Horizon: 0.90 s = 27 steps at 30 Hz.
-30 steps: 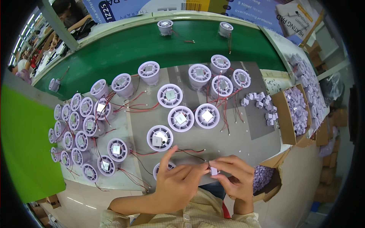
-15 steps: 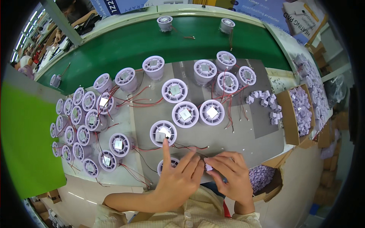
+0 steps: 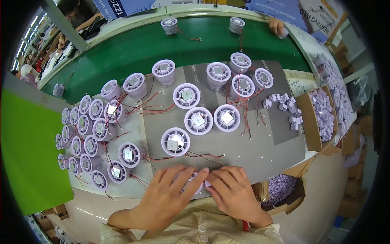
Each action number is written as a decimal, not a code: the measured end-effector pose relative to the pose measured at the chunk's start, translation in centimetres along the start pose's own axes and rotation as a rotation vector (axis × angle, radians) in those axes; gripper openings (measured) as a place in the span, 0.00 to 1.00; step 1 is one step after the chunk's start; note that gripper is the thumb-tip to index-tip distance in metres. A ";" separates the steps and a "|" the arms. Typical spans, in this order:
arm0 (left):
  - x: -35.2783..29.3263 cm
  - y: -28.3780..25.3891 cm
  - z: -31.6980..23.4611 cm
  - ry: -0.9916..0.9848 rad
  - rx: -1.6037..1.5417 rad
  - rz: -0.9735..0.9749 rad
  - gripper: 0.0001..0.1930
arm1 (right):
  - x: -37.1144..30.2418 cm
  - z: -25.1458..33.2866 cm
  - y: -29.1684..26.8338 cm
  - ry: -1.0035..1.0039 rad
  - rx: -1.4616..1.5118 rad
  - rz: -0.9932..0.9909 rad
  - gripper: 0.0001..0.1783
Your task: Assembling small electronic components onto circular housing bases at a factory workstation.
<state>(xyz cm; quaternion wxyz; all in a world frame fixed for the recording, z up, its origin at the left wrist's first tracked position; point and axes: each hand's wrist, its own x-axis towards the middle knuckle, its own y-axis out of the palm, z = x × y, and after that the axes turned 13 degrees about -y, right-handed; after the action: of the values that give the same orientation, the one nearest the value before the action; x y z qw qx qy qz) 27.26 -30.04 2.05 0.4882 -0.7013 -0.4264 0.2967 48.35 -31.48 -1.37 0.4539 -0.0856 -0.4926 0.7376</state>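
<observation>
Near the table's front edge, a round lilac housing [image 3: 194,185] shows between my hands, mostly covered by fingers. My left hand [image 3: 167,199] is closed around its left side, its fingers bent over the top. Against its right side, my right hand [image 3: 232,194] pinches a small lilac plastic piece [image 3: 208,184]; fingers hide most of that piece. Just beyond my left hand stands another lilac housing [image 3: 175,142] with a square metal plate and thin red and black wires [image 3: 207,155].
Many similar wired housings [image 3: 198,120] stand across the grey mat and to the left. Small lilac pieces lie at right beside a filled carton [image 3: 310,122]; another open carton [image 3: 284,189] sits below. A green conveyor belt [image 3: 203,49] runs behind, where another person's hand [image 3: 276,25] reaches in.
My left hand has moved down and left, its index finger leaving the upper housing for the front one. The right hand shifted left with the small piece. Another person's hand appeared over the belt.
</observation>
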 end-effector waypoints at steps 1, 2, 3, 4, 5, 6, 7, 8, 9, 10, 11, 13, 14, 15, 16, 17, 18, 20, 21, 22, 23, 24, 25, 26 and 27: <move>0.0 0.2 0.2 0.000 0.000 -0.001 0.37 | -0.1 0.0 0.0 -0.008 0.027 -0.008 0.21; 0.0 0.4 0.4 0.024 -0.125 0.030 0.38 | -0.1 -0.1 0.1 -0.015 0.054 -0.017 0.21; -0.1 0.6 0.6 0.047 -0.251 0.062 0.39 | -0.2 -0.1 0.1 -0.016 0.055 -0.016 0.21; -0.3 0.8 0.6 0.045 -0.251 0.062 0.39 | -0.2 -0.2 0.2 0.009 0.100 -0.040 0.20; -0.6 0.9 0.5 -0.052 -0.321 0.075 0.40 | -0.2 -0.2 0.2 0.035 0.145 -0.064 0.20; -0.8 1.0 0.4 -0.149 -0.393 0.088 0.41 | -0.3 -0.4 0.4 0.034 0.145 -0.063 0.20; -1.0 1.1 0.5 -0.151 -0.395 0.088 0.41 | -0.4 -0.6 0.6 0.039 0.210 -0.113 0.20; -1.1 1.2 0.6 -0.175 -0.439 0.093 0.39 | -0.5 -0.7 0.8 0.043 0.275 -0.162 0.20; -1.2 1.2 0.8 -0.199 -0.485 0.095 0.37 | -0.4 -0.9 0.8 0.041 0.273 -0.159 0.20; -1.0 1.1 1.0 -0.200 -0.488 0.093 0.37 | -0.4 -1.1 0.7 0.040 0.335 -0.198 0.20; -0.9 0.9 1.3 -0.188 -0.541 0.075 0.38 | -0.3 -1.3 0.6 0.039 0.396 -0.236 0.19; -0.9 0.6 1.0 -0.176 -0.583 0.049 0.38 | -0.6 -1.2 0.0 0.023 0.439 -0.253 0.19; -1.0 0.5 0.9 -0.163 -0.612 0.040 0.37 | -0.8 -1.2 -0.3 0.013 0.481 -0.269 0.19; -1.0 0.5 0.9 -0.152 -0.647 0.033 0.36 | -0.7 -1.2 -0.5 0.010 0.480 -0.267 0.19; -1.0 0.3 1.0 -0.152 -0.648 0.030 0.36 | -0.5 -1.2 -0.6 0.002 0.488 -0.272 0.18; -0.9 0.1 1.0 -0.157 -0.707 0.051 0.35 | -0.4 -1.2 -0.8 -0.006 0.495 -0.279 0.18; -0.9 0.0 1.0 -0.162 -0.767 0.072 0.34 | -0.4 -1.0 -0.9 -0.009 0.495 -0.277 0.18; -0.9 0.0 0.9 -0.172 -0.799 0.068 0.34 | -0.4 -0.7 -1.0 -0.031 0.515 -0.363 0.20; -0.9 0.0 0.8 -0.178 -0.832 0.070 0.34 | -0.5 -0.7 -1.0 -0.032 0.513 -0.362 0.20; -0.9 0.1 0.7 -0.176 -0.834 0.068 0.34 | -0.6 -0.7 -1.0 -0.049 0.506 -0.381 0.20; -0.9 0.3 0.7 -0.160 -0.856 0.053 0.35 | -0.7 -0.7 -1.0 -0.066 0.500 -0.401 0.21; -0.9 0.4 0.7 -0.147 -0.875 0.037 0.36 | -0.6 -0.7 -1.1 -0.070 0.500 -0.400 0.21; -1.0 0.6 0.7 -0.147 -0.874 0.033 0.36 | -0.5 -0.8 -1.2 -0.098 0.475 -0.389 0.21; -1.1 0.9 0.8 -0.132 -0.881 0.016 0.35 | -0.4 -0.8 -1.3 -0.126 0.449 -0.379 0.21; -1.1 1.1 0.9 -0.115 -0.890 -0.001 0.35 | -0.4 -0.8 -1.5 -0.129 0.447 -0.378 0.21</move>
<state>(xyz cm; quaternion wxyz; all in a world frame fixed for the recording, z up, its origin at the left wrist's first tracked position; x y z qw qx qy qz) 26.30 -30.80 0.74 0.1146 -0.8252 -0.5393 0.1229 49.88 -31.08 -0.72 0.5585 0.1570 -0.3531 0.7340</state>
